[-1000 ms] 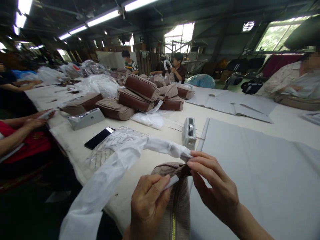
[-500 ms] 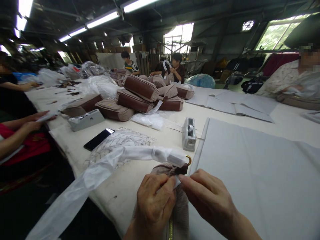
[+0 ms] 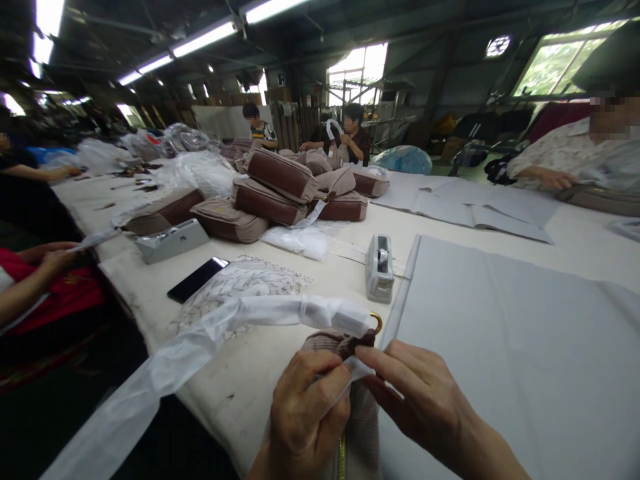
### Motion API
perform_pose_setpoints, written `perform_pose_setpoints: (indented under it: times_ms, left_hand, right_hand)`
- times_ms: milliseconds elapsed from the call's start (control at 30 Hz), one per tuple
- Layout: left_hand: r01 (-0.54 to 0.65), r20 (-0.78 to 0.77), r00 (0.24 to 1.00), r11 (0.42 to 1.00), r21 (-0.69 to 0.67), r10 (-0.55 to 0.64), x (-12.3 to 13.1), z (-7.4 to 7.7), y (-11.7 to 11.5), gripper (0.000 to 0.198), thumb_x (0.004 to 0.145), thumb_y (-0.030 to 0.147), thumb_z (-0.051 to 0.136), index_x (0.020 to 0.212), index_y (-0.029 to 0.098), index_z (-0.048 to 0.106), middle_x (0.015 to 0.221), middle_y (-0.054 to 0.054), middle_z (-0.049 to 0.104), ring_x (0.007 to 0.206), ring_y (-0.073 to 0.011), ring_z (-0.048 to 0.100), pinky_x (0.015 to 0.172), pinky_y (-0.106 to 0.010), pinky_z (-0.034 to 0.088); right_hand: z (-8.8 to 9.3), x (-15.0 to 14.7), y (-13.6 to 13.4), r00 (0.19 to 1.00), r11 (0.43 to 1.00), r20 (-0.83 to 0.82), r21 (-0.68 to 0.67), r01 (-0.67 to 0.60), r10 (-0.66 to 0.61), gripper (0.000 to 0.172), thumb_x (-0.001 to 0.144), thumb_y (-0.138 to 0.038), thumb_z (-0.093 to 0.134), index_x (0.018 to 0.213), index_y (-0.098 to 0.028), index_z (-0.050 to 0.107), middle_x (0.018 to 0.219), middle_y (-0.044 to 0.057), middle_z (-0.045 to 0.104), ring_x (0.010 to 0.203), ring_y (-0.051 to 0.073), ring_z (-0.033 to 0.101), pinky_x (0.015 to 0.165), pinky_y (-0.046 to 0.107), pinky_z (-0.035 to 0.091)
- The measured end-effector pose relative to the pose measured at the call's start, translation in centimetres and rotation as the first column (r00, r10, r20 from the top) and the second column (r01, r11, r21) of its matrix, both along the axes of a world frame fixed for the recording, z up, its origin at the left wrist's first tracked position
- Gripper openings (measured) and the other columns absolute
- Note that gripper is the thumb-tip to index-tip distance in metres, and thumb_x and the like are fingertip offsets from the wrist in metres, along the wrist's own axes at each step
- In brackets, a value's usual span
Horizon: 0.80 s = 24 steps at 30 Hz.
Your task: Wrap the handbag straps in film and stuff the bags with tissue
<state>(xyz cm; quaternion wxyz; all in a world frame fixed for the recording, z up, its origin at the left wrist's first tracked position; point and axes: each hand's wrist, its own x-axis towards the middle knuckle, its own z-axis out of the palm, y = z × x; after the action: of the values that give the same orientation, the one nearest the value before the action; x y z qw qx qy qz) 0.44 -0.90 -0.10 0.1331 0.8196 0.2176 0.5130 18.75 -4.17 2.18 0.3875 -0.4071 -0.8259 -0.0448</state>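
While tight — left grip [image 3: 310, 403] on strip [image 3: 359, 369]

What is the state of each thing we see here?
Left hand: pinching translucent white strip
Right hand: at that strip, grip unclear
Ribbed taupe fabric bag: partly hidden beneath hands
Long strap: wrapped in white, curved
Black rectangular phone: lying flat
Grey boxy tape dispenser: upright
Taupe and brown bags: piled
Large grey sheet: spread flat
White tube lights: lit

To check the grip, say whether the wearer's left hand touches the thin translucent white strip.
Touching: the head view shows the left hand pinching the strip.
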Motion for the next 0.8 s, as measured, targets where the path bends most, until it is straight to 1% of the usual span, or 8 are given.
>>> perform_pose_setpoints:
  times_ms: [100, 200, 267, 367, 533, 600, 667, 800]
  left_hand:
    - [0.018, 0.003, 1.000, 1.000, -0.006, -0.018, 0.1, 0.0, 0.0, 0.027, 0.080, 0.000, 0.055, 0.103, 0.011, 0.062, 0.092, -0.008, 0.060, 0.085, -0.0150, 0.059, 0.074, -0.026, 0.055]
    - [0.009, 0.045, 0.999, 0.999, -0.039, -0.008, -0.1, -0.4, 0.0, 0.030, 0.080, 0.002, 0.059, 0.109, 0.012, 0.059, 0.093, -0.007, 0.063, 0.088, -0.0152, 0.060, 0.077, -0.026, 0.055]
    - [0.012, 0.062, 0.998, 0.997, -0.070, -0.007, -0.2, -0.7, -0.1, 0.034, 0.079, 0.004, 0.061, 0.112, 0.012, 0.057, 0.096, -0.007, 0.064, 0.091, -0.0153, 0.061, 0.079, -0.026, 0.054]
    - [0.027, 0.069, 0.997, 0.996, -0.085, -0.021, -0.3, -0.6, -0.1, 0.031, 0.079, 0.001, 0.059, 0.108, 0.013, 0.059, 0.095, -0.006, 0.064, 0.087, -0.0138, 0.061, 0.077, -0.024, 0.055]
    - [0.046, 0.116, 0.993, 0.990, -0.135, -0.030, 0.2, 0.2, -0.1, 0.027, 0.080, 0.000, 0.054, 0.101, 0.015, 0.060, 0.083, -0.002, 0.061, 0.076, -0.0116, 0.060, 0.067, -0.022, 0.054]
    - [0.035, 0.122, 0.992, 0.988, -0.148, -0.017, 0.4, 0.2, -0.1, 0.024, 0.081, 0.002, 0.053, 0.099, 0.017, 0.060, 0.082, -0.002, 0.062, 0.075, -0.0114, 0.060, 0.066, -0.021, 0.053]
    - [0.023, 0.126, 0.992, 0.983, -0.182, 0.000, 0.4, 0.0, -0.2, 0.024, 0.082, 0.004, 0.052, 0.100, 0.018, 0.060, 0.081, -0.001, 0.063, 0.074, -0.0114, 0.061, 0.066, -0.021, 0.053]
    - [-0.026, 0.108, 0.992, 0.949, -0.314, 0.063, 0.0, -0.7, -0.5, 0.023, 0.083, 0.011, 0.055, 0.105, 0.020, 0.058, 0.086, -0.001, 0.066, 0.075, -0.0119, 0.064, 0.067, -0.020, 0.054]
  right_hand:
    - [0.5, -0.3, 0.1, 0.999, 1.000, 0.048, -0.001, -0.005, 0.005, 0.022, 0.090, -0.010, 0.049, 0.112, -0.012, 0.053, 0.065, 0.000, 0.057, 0.052, 0.012, 0.045, 0.049, 0.025, 0.033]
    - [0.7, -0.3, 0.7, 0.998, 0.996, -0.014, -0.068, -0.055, 0.054, 0.012, 0.092, -0.011, 0.047, 0.096, -0.015, 0.057, 0.066, 0.001, 0.057, 0.054, 0.012, 0.046, 0.050, 0.024, 0.033]
    - [0.7, -0.1, 1.1, 0.996, 0.988, -0.048, -0.128, -0.085, 0.080, 0.012, 0.092, -0.012, 0.047, 0.093, -0.016, 0.059, 0.068, 0.001, 0.057, 0.056, 0.011, 0.047, 0.051, 0.023, 0.035]
    - [1.0, -0.1, 1.2, 0.993, 0.976, -0.066, -0.186, -0.111, 0.100, 0.014, 0.090, -0.010, 0.049, 0.092, -0.016, 0.061, 0.070, 0.001, 0.057, 0.058, 0.011, 0.049, 0.052, 0.022, 0.037]
    - [2.2, -0.9, 0.7, 0.999, 0.995, -0.035, -0.092, -0.035, 0.032, 0.016, 0.089, -0.008, 0.050, 0.093, -0.016, 0.063, 0.079, 0.004, 0.058, 0.065, 0.012, 0.051, 0.053, 0.021, 0.039]
    - [2.7, -1.1, 0.8, 0.997, 0.989, -0.042, -0.130, -0.068, 0.063, 0.016, 0.089, -0.007, 0.048, 0.089, -0.015, 0.063, 0.083, 0.005, 0.059, 0.067, 0.011, 0.052, 0.055, 0.020, 0.041]
    - [2.9, -1.1, 1.0, 0.995, 0.980, -0.033, -0.176, -0.096, 0.091, 0.018, 0.090, -0.006, 0.046, 0.086, -0.014, 0.062, 0.079, 0.004, 0.059, 0.065, 0.011, 0.052, 0.055, 0.019, 0.042]
    - [2.7, -0.9, 1.4, 0.995, 0.979, 0.001, -0.179, -0.099, 0.101, 0.019, 0.092, -0.009, 0.043, 0.087, -0.013, 0.061, 0.073, 0.004, 0.058, 0.062, 0.011, 0.052, 0.055, 0.020, 0.042]
